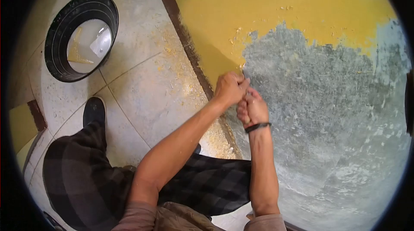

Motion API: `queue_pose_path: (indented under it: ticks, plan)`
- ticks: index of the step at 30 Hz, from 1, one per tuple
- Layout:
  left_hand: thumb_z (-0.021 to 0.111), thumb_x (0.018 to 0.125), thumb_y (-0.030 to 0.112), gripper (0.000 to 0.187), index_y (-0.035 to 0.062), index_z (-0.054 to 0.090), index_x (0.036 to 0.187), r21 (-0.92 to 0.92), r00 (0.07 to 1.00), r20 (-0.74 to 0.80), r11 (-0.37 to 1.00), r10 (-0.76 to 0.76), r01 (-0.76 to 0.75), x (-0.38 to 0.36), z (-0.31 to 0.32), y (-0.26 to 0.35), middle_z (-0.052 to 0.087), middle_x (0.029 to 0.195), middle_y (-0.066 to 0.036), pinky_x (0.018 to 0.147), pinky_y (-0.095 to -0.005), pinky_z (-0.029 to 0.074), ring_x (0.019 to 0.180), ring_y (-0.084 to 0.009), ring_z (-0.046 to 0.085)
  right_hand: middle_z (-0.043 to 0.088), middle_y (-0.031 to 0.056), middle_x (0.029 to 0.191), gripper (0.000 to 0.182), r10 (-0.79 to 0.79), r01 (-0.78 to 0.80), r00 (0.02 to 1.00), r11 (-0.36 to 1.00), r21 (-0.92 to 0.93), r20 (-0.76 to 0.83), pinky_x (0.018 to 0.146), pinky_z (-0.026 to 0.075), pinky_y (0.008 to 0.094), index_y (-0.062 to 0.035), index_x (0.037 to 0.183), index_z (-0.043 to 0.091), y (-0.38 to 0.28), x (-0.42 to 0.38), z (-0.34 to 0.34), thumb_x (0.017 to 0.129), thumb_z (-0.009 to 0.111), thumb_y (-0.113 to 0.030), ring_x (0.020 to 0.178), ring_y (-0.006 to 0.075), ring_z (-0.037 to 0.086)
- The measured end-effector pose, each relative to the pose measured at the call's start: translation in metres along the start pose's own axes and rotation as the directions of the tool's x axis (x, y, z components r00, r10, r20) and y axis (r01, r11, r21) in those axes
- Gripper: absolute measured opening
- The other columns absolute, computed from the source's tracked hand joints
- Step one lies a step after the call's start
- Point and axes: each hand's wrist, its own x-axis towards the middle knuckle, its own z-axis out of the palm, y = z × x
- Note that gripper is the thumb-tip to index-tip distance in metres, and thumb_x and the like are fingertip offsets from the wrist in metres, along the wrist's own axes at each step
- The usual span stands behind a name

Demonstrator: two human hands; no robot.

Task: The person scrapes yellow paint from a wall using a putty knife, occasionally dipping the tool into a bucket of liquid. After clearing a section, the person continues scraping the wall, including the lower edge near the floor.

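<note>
Both my hands are closed around a small metal scraper, and only part of its thin blade shows. My left hand pinches it close to the blade, against the lower edge of the yellow paint. Just below, my right hand is curled with the palm side partly turned up, a dark band at its wrist. Its fingers hide whatever handle there is. The bared grey wall spreads to the right of the hands, with a ragged border of yellow above it. A few loose flakes cling near the blade.
A black bucket with whitish liquid stands on the tiled floor at the left. Yellow paint chips lie along the brown baseboard. My shoe and checked trouser legs take up the lower left.
</note>
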Motion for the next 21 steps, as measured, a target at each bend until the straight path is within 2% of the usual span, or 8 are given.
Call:
queue_pose_path:
  ticks: [5, 7, 12, 13, 15, 16, 19, 21]
  plan:
    - [0.064, 0.079, 0.017, 0.025, -0.0023, 0.061, 0.064, -0.084, 0.991, -0.008, 0.987, -0.136, 0.135, -0.005, -0.003, 0.003, 0.055, 0.057, -0.017, 0.051, -0.0373, 0.041, 0.051, -0.0256, 0.054, 0.04, 0.0006, 0.056, 0.029, -0.039, 0.032, 0.993, 0.998, -0.061, -0.108, 0.029, 0.024, 0.0219, -0.0099, 0.111, 0.042, 0.008, -0.015, 0.019, 0.084, 0.046, -0.003, 0.035, 0.0092, 0.035]
    - [0.064, 0.08, 0.018, 0.026, -0.0024, 0.06, 0.063, -0.049, 0.991, -0.108, 0.995, 0.085, -0.09, -0.003, -0.002, 0.007, 0.055, 0.057, -0.016, 0.05, -0.0373, 0.04, 0.049, -0.0248, 0.051, 0.04, 0.0008, 0.057, 0.027, -0.031, 0.026, 0.996, 0.998, -0.054, -0.08, 0.028, 0.023, 0.022, -0.0099, 0.11, 0.043, 0.001, -0.014, 0.017, 0.084, 0.046, -0.004, 0.036, 0.0091, 0.035]
    - [0.065, 0.079, 0.015, 0.026, -0.0027, 0.058, 0.061, -0.128, 0.976, 0.052, 0.968, -0.212, 0.217, 0.002, -0.007, 0.004, 0.055, 0.056, -0.014, 0.051, -0.0356, 0.04, 0.049, -0.0216, 0.05, 0.041, 0.0013, 0.056, 0.03, -0.007, 0.005, 0.999, 0.999, -0.041, -0.035, 0.029, 0.023, 0.0231, -0.0089, 0.113, 0.041, 0.003, -0.007, 0.009, 0.084, 0.045, -0.004, 0.036, 0.0096, 0.035]
    - [0.065, 0.079, 0.015, 0.026, -0.0027, 0.058, 0.061, -0.124, 0.978, 0.042, 0.97, -0.206, 0.21, -0.001, -0.002, -0.001, 0.055, 0.056, -0.014, 0.051, -0.0356, 0.04, 0.049, -0.0216, 0.05, 0.043, 0.0013, 0.055, 0.032, -0.018, 0.015, 0.999, 0.997, -0.07, -0.043, 0.03, 0.023, 0.0243, -0.0085, 0.115, 0.041, 0.004, -0.012, 0.012, 0.084, 0.047, -0.005, 0.036, 0.0102, 0.037]
    - [0.064, 0.08, 0.015, 0.026, -0.0033, 0.059, 0.062, -0.051, 0.986, -0.131, 0.993, 0.1, -0.108, -0.002, 0.005, 0.002, 0.055, 0.057, -0.015, 0.052, -0.0357, 0.041, 0.052, -0.0205, 0.052, 0.043, 0.0014, 0.055, 0.032, -0.035, 0.031, 0.998, 0.997, -0.069, -0.058, 0.03, 0.024, 0.0239, -0.0088, 0.115, 0.041, 0.0, -0.014, 0.015, 0.083, 0.047, -0.005, 0.036, 0.0104, 0.037]
    - [0.063, 0.08, 0.016, 0.024, -0.0038, 0.062, 0.066, -0.066, 0.998, 0.037, 0.997, -0.043, 0.045, 0.0, -0.001, 0.001, 0.057, 0.06, -0.016, 0.055, -0.0363, 0.043, 0.055, -0.022, 0.055, 0.041, 0.0013, 0.056, 0.03, -0.023, 0.02, 0.999, 0.998, -0.062, -0.035, 0.029, 0.023, 0.0227, -0.0082, 0.114, 0.041, -0.001, -0.007, 0.012, 0.084, 0.045, -0.004, 0.036, 0.0096, 0.035]
    - [0.064, 0.08, 0.014, 0.022, -0.0043, 0.062, 0.067, -0.081, 0.98, 0.081, 0.979, -0.179, 0.186, 0.006, -0.007, 0.003, 0.056, 0.06, -0.016, 0.056, -0.0362, 0.043, 0.056, -0.0227, 0.056, 0.04, 0.0011, 0.056, 0.029, -0.018, 0.016, 0.998, 1.0, -0.022, -0.059, 0.029, 0.023, 0.0212, -0.0077, 0.113, 0.041, -0.002, -0.01, 0.015, 0.084, 0.043, -0.003, 0.035, 0.0087, 0.034]
    - [0.064, 0.08, 0.014, 0.023, -0.0047, 0.061, 0.067, -0.13, 0.991, 0.028, 0.982, -0.134, 0.136, -0.003, -0.003, 0.008, 0.056, 0.059, -0.015, 0.056, -0.036, 0.043, 0.055, -0.0213, 0.055, 0.04, 0.0005, 0.056, 0.027, -0.019, 0.015, 0.998, 0.998, -0.061, -0.064, 0.029, 0.024, 0.0211, -0.0079, 0.111, 0.043, 0.0, -0.014, 0.016, 0.084, 0.043, -0.003, 0.035, 0.0079, 0.034]
